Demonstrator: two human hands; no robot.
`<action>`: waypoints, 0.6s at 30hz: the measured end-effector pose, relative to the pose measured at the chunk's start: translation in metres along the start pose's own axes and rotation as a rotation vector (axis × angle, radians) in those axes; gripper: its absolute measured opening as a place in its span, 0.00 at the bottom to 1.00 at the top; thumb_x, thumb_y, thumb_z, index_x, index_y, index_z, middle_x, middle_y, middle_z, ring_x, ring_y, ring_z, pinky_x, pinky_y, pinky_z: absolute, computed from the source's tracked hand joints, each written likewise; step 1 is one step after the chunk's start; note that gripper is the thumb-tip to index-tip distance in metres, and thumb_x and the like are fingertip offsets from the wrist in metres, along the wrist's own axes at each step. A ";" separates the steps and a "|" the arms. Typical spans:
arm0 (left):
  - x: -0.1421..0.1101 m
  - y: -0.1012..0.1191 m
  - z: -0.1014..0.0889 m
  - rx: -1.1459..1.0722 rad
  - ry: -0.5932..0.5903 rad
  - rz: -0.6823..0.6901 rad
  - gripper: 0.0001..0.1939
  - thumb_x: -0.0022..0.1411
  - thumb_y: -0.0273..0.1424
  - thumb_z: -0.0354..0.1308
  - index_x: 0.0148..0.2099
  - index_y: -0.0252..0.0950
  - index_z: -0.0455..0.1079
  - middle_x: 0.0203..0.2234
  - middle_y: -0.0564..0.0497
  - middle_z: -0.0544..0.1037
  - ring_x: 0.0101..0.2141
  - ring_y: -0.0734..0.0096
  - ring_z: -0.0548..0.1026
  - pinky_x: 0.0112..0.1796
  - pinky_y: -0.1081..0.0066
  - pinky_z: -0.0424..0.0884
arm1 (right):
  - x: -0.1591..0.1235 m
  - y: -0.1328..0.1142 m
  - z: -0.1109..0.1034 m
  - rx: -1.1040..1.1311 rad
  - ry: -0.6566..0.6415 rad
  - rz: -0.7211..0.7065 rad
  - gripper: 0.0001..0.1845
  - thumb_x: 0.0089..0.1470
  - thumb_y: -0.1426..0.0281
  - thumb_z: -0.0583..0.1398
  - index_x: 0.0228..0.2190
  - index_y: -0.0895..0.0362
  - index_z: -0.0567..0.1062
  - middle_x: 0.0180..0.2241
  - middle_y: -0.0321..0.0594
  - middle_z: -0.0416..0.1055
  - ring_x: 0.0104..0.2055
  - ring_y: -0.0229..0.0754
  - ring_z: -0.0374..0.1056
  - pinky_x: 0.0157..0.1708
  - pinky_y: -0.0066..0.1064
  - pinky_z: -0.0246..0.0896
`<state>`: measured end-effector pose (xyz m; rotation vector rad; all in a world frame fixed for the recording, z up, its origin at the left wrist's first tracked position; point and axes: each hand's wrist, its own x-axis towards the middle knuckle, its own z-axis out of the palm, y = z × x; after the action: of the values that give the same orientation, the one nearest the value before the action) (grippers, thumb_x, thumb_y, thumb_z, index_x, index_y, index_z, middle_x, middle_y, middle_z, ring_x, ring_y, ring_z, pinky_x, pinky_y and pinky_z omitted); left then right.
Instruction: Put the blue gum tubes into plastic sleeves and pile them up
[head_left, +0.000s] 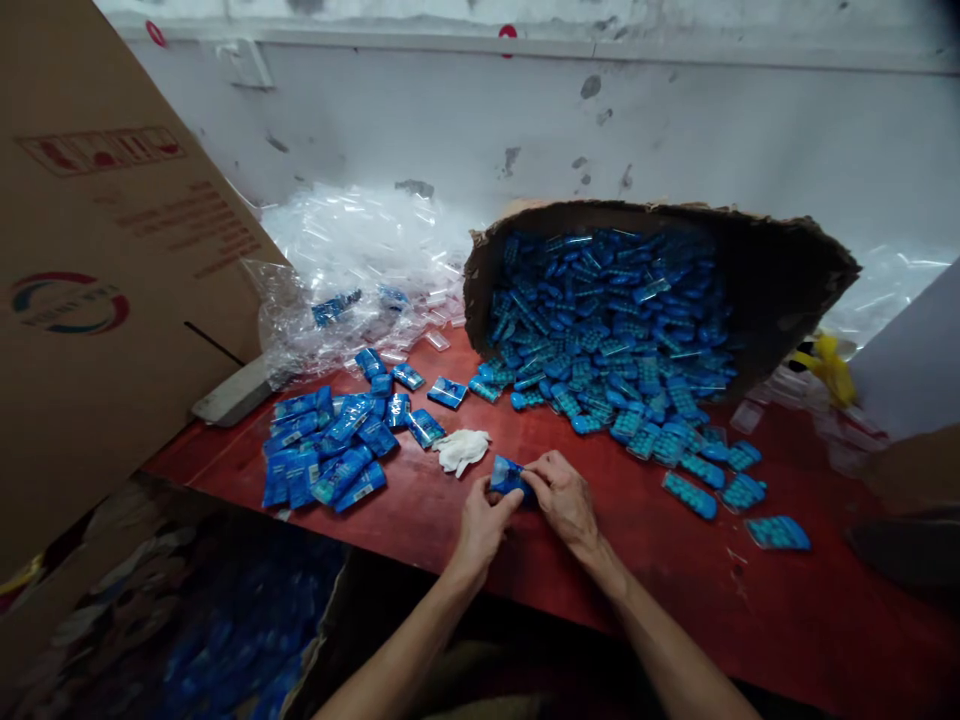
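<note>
Over the red tabletop, my left hand (484, 520) and my right hand (562, 495) meet at a small blue packet (508, 474) with a clear upper edge. Left thumb and fingers pinch its lower left side; the right fingers grip its right side and partly hide it. Just beyond lies a crumpled white cloth or tissue (461, 450). To the left is a loose heap of similar blue packets (341, 435). On the right, clear-fronted blue packs with rows of turquoise pieces (690, 494) lie scattered.
A torn-edged carton (795, 270) on its side spills many blue packs onto the red table (600, 580). Clear plastic wrap (352, 240) piles up at the back left. A tall cardboard box (112, 230) stands at left. Below the table edge, more blue items (232, 640) appear blurred.
</note>
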<state>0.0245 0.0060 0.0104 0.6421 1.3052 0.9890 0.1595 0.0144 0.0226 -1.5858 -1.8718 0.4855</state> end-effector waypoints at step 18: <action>-0.004 -0.002 -0.019 0.009 -0.086 -0.093 0.14 0.42 0.36 0.61 0.25 0.30 0.65 0.13 0.52 0.70 0.12 0.78 0.66 0.13 0.78 0.58 | 0.014 -0.001 0.015 -0.103 -0.172 0.211 0.12 0.53 0.68 0.50 0.30 0.54 0.73 0.31 0.41 0.70 0.34 0.41 0.65 0.32 0.29 0.55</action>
<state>0.0067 -0.0009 0.0066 0.6183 1.2531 0.8710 0.1478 0.0296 0.0155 -1.8745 -1.8892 0.6439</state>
